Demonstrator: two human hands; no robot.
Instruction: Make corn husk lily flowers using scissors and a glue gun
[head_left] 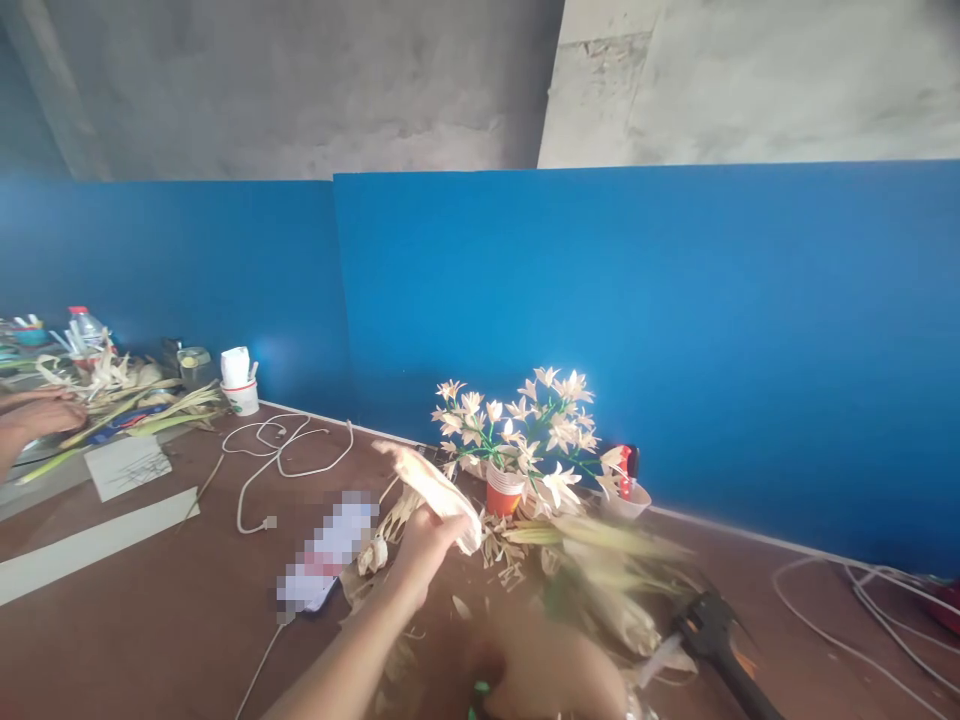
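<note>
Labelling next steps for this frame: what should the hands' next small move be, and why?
Probably bring the right hand up to steady the free end of the pale husk. Only the left hand holds it, pinched near one end, with the far end unsupported. The right hand is lower down, too blurred to tell what it holds.

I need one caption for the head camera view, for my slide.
Left hand holding a pale husk near pale flowers in an orange cup; right hand blurred.

At five o'clock the person's right hand [559,660] is blurring heavily; at nine, the frame's edge is cutting off a co-worker's forearm [9,444].
</note>
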